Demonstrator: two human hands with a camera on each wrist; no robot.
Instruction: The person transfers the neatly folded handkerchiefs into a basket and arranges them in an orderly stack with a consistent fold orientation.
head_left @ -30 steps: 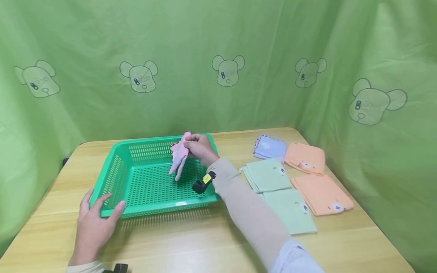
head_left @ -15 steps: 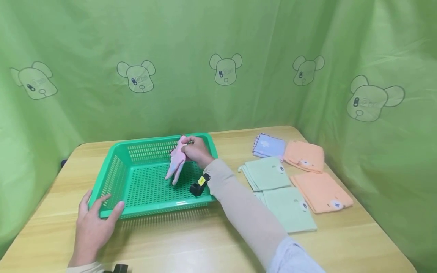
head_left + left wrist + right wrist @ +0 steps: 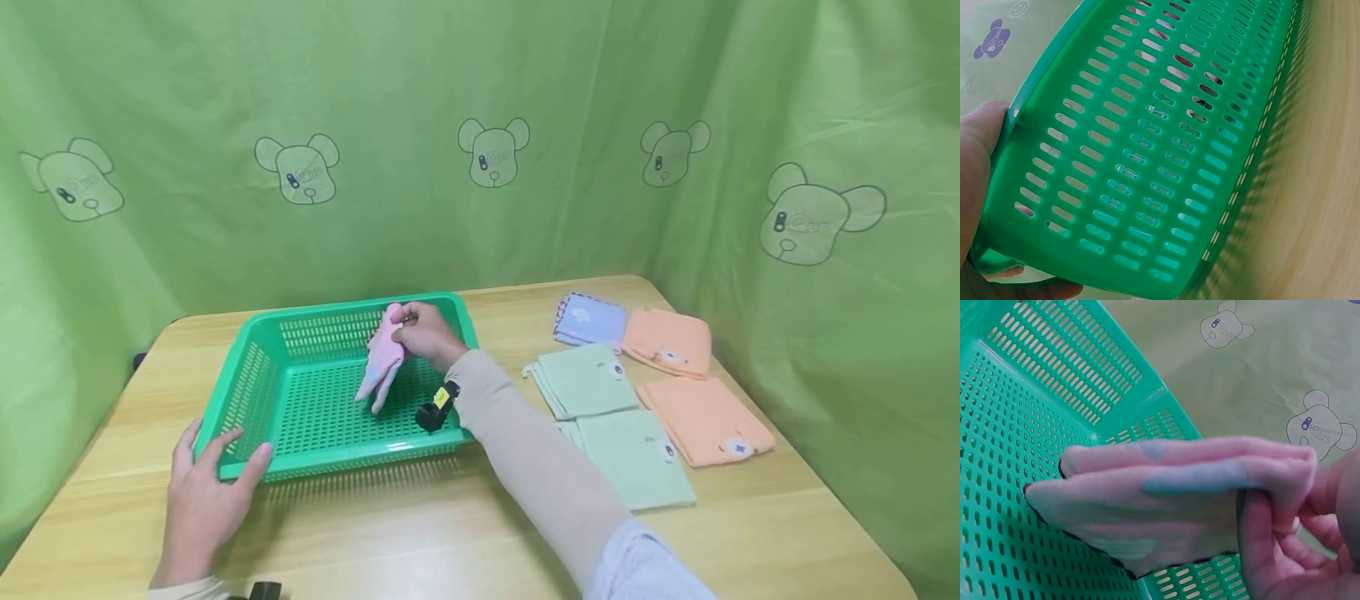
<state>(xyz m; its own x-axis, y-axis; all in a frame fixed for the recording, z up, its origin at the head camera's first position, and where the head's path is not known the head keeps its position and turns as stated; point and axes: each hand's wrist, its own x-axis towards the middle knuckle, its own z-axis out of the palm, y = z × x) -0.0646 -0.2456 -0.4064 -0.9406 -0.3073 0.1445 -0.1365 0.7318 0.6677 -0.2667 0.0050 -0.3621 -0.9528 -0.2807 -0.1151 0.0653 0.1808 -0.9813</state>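
A green plastic basket (image 3: 337, 454) with slotted walls stands on the table. At its near left corner, my left hand (image 3: 206, 496) grips the rim, thumb inside and fingers along the outer side. My right hand (image 3: 431, 333) pinches a folded pink cloth (image 3: 1166, 494) with blue patches and a dark stitched edge. The cloth hangs down inside the basket, over its right half, the lower corners pointing toward the basket floor. In the left wrist view, the basket wall (image 3: 1104, 150) fills most of the picture, and bits of pink show through its slots.
To the right of the basket lie a folded blue cloth (image 3: 590, 321), two folded green cloths (image 3: 588, 383) and two folded orange cloths (image 3: 708, 421). They rest on the wooden table (image 3: 450, 533). A green curtain (image 3: 405, 225) with bear outlines surrounds the table behind and at both sides.
My right hand has moved slightly left and down with the pink cloth, bringing it lower into the basket. My left hand keeps its place at the corner. The view has shifted a little.
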